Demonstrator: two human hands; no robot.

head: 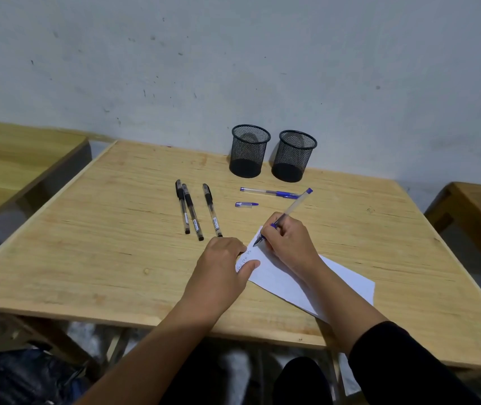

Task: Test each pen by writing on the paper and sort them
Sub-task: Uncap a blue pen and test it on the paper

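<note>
Head view: your right hand point(287, 242) pinches the blue pen point(284, 215), tip on the paper point(306, 283); your left hand point(223, 268) presses flat beside it, while three black pens point(194, 210) lie apart.

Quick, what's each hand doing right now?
Left hand: open, fingers and thumb pressing the paper flat on the table.
Right hand: gripping a blue pen, tip on the paper.

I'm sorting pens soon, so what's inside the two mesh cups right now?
Through the mesh, the left cup and right cup show no pens, only dark bases. Nothing sticks above either rim. Small items lying flat on the bottoms could not be made out.
</note>
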